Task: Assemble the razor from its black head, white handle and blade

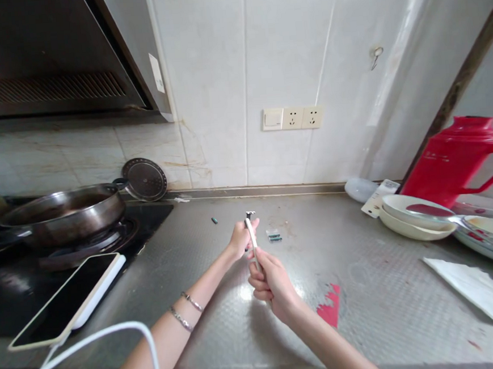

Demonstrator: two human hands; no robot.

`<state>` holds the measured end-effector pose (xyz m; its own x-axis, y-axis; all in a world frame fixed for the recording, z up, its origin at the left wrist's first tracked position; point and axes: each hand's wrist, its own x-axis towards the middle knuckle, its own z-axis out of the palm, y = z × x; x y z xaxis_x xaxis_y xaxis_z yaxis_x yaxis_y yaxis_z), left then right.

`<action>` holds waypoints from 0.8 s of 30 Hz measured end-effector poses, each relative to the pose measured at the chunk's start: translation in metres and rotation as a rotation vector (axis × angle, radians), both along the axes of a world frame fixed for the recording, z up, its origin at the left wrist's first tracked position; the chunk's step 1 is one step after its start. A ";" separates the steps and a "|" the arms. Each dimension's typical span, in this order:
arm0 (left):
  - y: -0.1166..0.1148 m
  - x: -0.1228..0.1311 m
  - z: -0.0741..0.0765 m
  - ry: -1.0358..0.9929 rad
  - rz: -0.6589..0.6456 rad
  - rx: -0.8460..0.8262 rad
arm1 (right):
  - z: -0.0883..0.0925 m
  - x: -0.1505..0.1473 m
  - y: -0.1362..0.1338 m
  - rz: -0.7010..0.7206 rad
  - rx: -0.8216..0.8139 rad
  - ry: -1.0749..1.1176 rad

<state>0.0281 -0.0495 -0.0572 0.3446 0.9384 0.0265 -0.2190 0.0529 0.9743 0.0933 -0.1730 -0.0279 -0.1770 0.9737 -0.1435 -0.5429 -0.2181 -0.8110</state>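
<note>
My right hand (272, 282) is wrapped round the white handle of a razor (251, 235), which points away from me. At the far end of the handle is a black neck with a small pale tip. My left hand (239, 239) is closed just behind and left of the razor, partly covered by it. A small dark bit shows at its fingers, too small to name. Right of the hands, a clear case with dark green razor cartridges (274, 236) lies on the steel counter (365, 289). Another small dark green piece (214, 220) lies to the left.
A steel pan (69, 212) sits on the stove at left, with a phone (68, 303) and its white cable (125, 326) nearer me. At right are a red thermos (453, 159), stacked bowls (416, 225) and a white paper (477, 291). Wall sockets (293, 118) are ahead.
</note>
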 end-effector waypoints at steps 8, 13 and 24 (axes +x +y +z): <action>-0.001 0.002 -0.004 0.064 0.006 0.119 | 0.005 -0.003 0.000 -0.064 0.039 0.027; 0.002 0.002 -0.007 0.069 0.016 0.098 | 0.003 -0.008 -0.005 -0.042 0.021 0.017; 0.000 0.002 -0.006 0.042 0.036 0.088 | 0.003 -0.004 -0.006 -0.093 -0.003 0.021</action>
<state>0.0303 -0.0498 -0.0629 0.3135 0.9447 0.0959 -0.1778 -0.0408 0.9832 0.0890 -0.1791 -0.0245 -0.0883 0.9857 -0.1433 -0.5777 -0.1679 -0.7988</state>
